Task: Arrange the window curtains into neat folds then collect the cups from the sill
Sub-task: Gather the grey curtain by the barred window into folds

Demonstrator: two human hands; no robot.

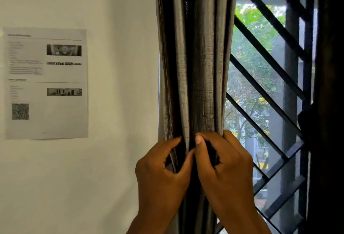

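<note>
A grey curtain point(197, 56) hangs gathered in narrow vertical folds at the window's left edge. My left hand point(162, 170) grips the left folds, fingers curled into the pleats. My right hand point(223, 164) grips the right folds beside it, thumb up against the cloth and fingers wrapped round the curtain's outer edge. The two hands touch each other at mid-height of the bundle. No cups and no sill are in view.
A white wall point(119, 103) with a printed sheet point(46, 82) taped to it fills the left. Right of the curtain is the window with dark diagonal bars point(268, 62). Dark cloth, perhaps another curtain point(327, 103), hangs at the far right.
</note>
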